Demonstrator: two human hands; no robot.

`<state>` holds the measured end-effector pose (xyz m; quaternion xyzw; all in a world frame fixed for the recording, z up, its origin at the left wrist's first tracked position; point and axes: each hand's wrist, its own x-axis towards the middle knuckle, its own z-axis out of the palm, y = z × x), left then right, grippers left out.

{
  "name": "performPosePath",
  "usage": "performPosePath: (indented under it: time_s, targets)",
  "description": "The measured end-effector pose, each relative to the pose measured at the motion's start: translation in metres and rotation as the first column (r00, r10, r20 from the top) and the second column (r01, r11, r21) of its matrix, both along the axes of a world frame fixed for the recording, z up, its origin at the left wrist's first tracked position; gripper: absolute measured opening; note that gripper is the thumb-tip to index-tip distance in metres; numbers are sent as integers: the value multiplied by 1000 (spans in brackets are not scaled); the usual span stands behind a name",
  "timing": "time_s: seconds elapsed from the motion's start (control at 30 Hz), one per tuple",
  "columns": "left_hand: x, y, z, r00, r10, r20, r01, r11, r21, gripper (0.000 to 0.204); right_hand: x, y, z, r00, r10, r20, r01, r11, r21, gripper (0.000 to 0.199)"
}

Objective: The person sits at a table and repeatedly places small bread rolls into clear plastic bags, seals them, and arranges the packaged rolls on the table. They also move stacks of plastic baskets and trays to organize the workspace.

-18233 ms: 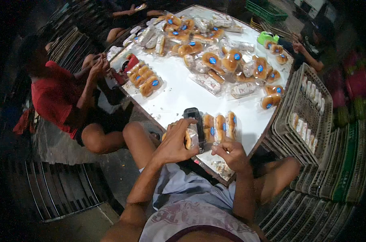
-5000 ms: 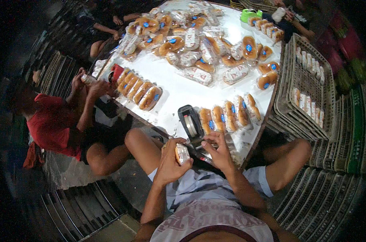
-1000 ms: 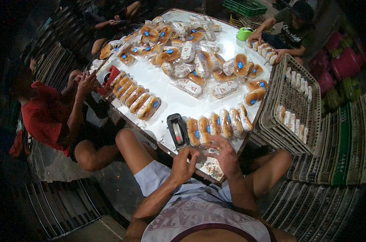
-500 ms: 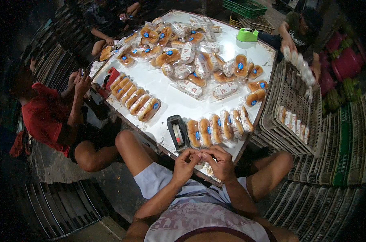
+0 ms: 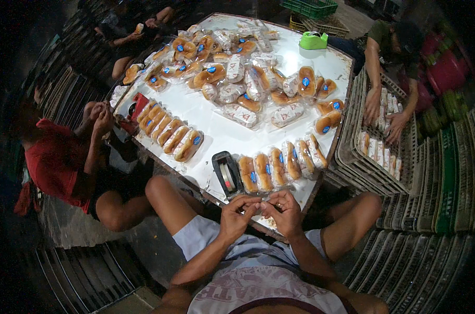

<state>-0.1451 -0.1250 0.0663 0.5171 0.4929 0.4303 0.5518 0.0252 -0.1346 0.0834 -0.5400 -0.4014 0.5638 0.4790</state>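
White and crowded, the table [image 5: 216,133] carries many bagged buns, some in neat rows and some in a loose heap at its far side. At the near edge a row of buns [image 5: 279,167] lies just beside a black tape dispenser [image 5: 226,172]. A green dispenser [image 5: 314,41] stands near the far corner.

Half a second ago both hands were already together below the near edge, and one second ago they were more apart, the right one closer to the row. Now the left hand [image 5: 236,215] and the right hand [image 5: 283,212] meet fingertip to fingertip just under the table edge. The fingers are pinched together on something very small between them; I cannot tell what it is, maybe a piece of tape. No bun is in the hands now, so I judge that the last one is already in the row.

On the left a person in a red shirt [image 5: 51,167] works with raised hands. On the right another person reaches into a grey crate [image 5: 376,152] of packets. Stacked crates stand around on the dark floor.
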Motion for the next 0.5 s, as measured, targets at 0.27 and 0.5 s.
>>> performPosePath:
  time_s: [0.27,0.5]
  targets:
    - [14,-4,49,949,-32,313,101,974,-205,46,16,3,17,652,-174,738,-367,779,508,36]
    - [6,8,44,798,-71,598,238,949,-205,43,53,0,18,899,-237,369,103,932,347,14]
